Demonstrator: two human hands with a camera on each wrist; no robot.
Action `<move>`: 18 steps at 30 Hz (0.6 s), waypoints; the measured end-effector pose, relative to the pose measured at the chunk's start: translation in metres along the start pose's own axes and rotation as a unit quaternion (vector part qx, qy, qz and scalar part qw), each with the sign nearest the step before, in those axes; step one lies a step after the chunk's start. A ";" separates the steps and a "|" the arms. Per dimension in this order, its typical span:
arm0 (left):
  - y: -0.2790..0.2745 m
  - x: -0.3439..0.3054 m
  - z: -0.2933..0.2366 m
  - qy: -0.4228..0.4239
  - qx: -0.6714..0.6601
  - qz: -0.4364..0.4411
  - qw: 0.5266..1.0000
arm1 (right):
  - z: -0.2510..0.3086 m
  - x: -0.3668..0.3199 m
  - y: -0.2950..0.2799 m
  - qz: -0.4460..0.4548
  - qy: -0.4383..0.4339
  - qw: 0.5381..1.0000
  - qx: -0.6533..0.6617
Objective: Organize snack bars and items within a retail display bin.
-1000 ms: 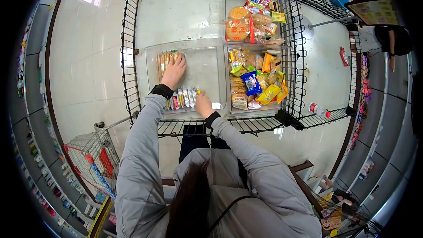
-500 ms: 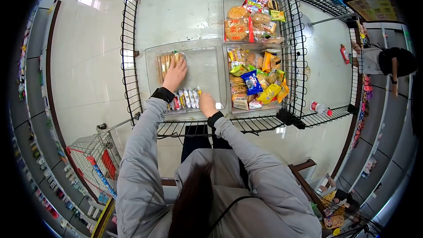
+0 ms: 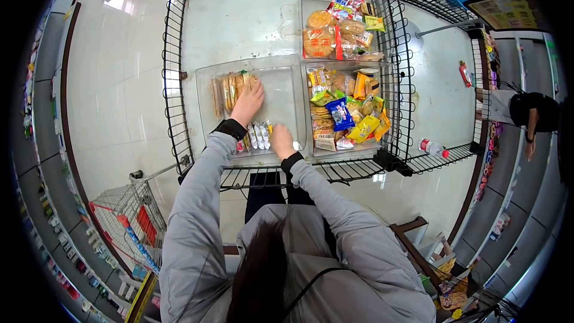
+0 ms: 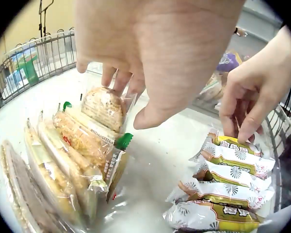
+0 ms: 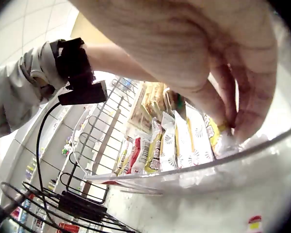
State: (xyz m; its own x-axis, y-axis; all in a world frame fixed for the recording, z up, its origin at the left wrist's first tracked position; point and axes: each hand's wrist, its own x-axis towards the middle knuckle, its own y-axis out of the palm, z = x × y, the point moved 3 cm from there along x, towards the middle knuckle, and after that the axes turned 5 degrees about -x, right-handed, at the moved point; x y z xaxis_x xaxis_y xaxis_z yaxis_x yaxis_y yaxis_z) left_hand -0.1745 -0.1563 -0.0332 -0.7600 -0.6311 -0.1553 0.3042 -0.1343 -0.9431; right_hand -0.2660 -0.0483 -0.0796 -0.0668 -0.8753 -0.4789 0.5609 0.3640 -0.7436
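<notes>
In the near-left clear tray, my left hand is at the right end of a row of packaged biscuits. Its fingers reach behind a clear packet with a round, speckled biscuit, the thumb at the packet's right edge, so the two pinch it. Near the tray's front wall stands a row of white-and-yellow wrapped snack bars. At that row's right end my right hand pinches the yellow-and-white end bar between thumb and fingers.
To the right, one clear tray holds mixed bagged snacks, with another tray of biscuits and breads behind it. Black wire railing surrounds the shelf. A bottle lies at the right. Another person stands beyond.
My left hand has shifted right, the speckled biscuit packet moving with it, and the biscuit row is more spread out. My right hand moved slightly right early on, staying at the bars' end.
</notes>
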 end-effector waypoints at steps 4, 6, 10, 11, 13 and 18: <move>0.010 0.015 -0.006 0.005 -0.024 -0.008 1.000 | 0.002 -0.002 -0.005 -0.031 0.009 0.999 0.039; 0.014 0.023 -0.014 0.005 -0.021 -0.030 0.999 | 0.002 -0.003 -0.006 -0.029 0.007 0.999 0.035; 0.009 0.024 -0.024 0.014 -0.039 -0.054 0.998 | 0.003 -0.004 -0.003 -0.025 -0.003 0.999 0.025; -0.003 0.014 -0.032 0.033 -0.204 0.011 0.978 | 0.002 -0.005 -0.002 -0.023 -0.003 0.999 0.026; -0.006 -0.010 -0.040 -0.020 -0.297 0.077 0.951 | 0.001 -0.005 -0.003 -0.001 -0.033 0.999 0.020; 0.026 -0.051 -0.061 -0.071 -0.417 0.093 0.901 | 0.000 -0.016 -0.018 0.080 -0.114 0.990 -0.024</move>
State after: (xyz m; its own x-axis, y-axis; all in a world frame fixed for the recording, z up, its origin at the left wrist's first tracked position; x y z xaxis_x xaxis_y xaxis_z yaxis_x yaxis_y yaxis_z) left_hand -0.1627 -0.0807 -0.0678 -0.6416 -0.6821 -0.3508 -0.1634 0.5683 -0.8064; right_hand -0.2747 -0.0410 -0.0587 0.2100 -0.8525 -0.4787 0.5090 0.5134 -0.6909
